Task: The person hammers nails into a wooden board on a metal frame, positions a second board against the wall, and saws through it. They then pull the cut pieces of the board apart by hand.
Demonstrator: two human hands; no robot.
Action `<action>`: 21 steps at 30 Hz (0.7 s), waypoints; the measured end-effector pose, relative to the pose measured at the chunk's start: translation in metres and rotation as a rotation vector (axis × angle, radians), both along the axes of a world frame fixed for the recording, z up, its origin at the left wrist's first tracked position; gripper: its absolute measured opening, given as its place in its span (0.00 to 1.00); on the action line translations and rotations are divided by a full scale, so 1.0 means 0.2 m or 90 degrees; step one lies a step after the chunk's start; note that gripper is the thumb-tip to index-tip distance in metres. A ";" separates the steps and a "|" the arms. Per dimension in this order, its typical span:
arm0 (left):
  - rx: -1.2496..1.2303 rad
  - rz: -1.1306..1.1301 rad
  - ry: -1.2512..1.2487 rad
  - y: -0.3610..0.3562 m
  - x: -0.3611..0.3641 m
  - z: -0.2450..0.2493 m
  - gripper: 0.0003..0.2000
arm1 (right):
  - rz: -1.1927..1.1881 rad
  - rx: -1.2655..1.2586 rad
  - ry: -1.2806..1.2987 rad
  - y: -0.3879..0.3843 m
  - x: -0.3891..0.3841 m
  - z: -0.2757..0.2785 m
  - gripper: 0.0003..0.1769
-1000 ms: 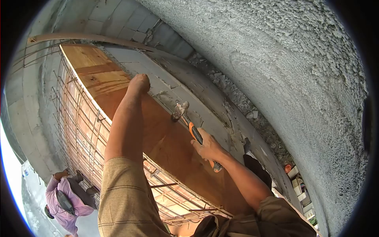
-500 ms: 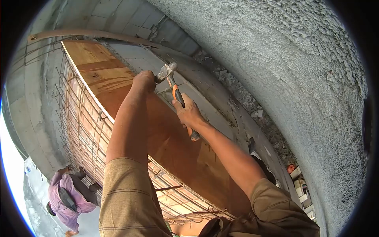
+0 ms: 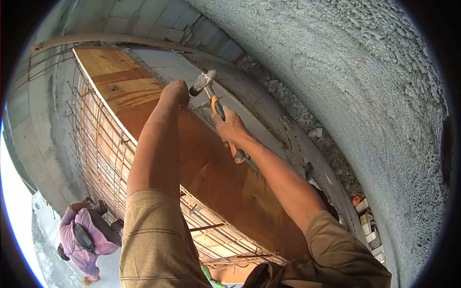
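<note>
My right hand [image 3: 230, 126] grips the orange-and-black handle of a claw hammer [image 3: 216, 104], whose grey metal head is raised just right of my other hand. My left hand [image 3: 176, 93] is closed at the far edge of a brown plywood panel [image 3: 197, 156]; its fingertips are turned away, so whatever it pinches is hidden. A small gap shows between the hammer head and my left knuckles. The panel slants across the view beneath both forearms.
A rebar grid [image 3: 98, 139] runs along the panel's left side. To the right rises a rough grey wall [image 3: 345, 96], with rubble [image 3: 331, 153] along its foot. Another person in a pink shirt [image 3: 84, 237] bends low at bottom left. Pale blocks [image 3: 163, 60] lie behind the panel.
The hammer head has shifted slightly up and right, away from my left hand. My right hand rose a little with it. My left hand stays closed in nearly the same place.
</note>
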State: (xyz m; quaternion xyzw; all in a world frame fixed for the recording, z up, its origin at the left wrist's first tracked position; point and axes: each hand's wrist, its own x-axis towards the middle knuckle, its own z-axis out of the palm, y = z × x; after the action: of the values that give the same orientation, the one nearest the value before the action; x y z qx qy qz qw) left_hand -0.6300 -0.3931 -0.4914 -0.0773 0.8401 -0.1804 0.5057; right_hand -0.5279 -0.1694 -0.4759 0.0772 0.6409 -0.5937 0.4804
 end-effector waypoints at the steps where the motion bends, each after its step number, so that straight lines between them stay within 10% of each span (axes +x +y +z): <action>1: -0.003 -0.026 -0.006 -0.05 -0.01 -0.07 0.14 | -0.020 -0.001 -0.017 0.04 -0.04 0.01 0.19; 6: -0.009 -0.050 -0.071 -0.11 0.02 -0.17 0.13 | -0.058 0.029 0.191 -0.05 0.13 -0.18 0.20; 9: 0.006 -0.005 0.006 -0.06 0.02 -0.09 0.12 | 0.006 -0.005 -0.035 0.05 -0.03 -0.01 0.19; 19: -0.005 -0.056 -0.087 -0.15 0.00 -0.20 0.15 | -0.037 -0.014 -0.030 0.13 0.04 -0.03 0.16; 21: 0.004 0.000 0.024 -0.04 -0.04 0.08 0.16 | -0.069 -0.004 -0.036 0.18 0.07 -0.01 0.15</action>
State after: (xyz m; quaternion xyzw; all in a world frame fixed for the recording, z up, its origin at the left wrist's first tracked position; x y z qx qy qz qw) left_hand -0.6372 -0.4008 -0.4759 -0.0789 0.8499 -0.1766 0.4902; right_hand -0.5134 -0.1327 -0.4772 0.1272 0.6202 -0.6181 0.4660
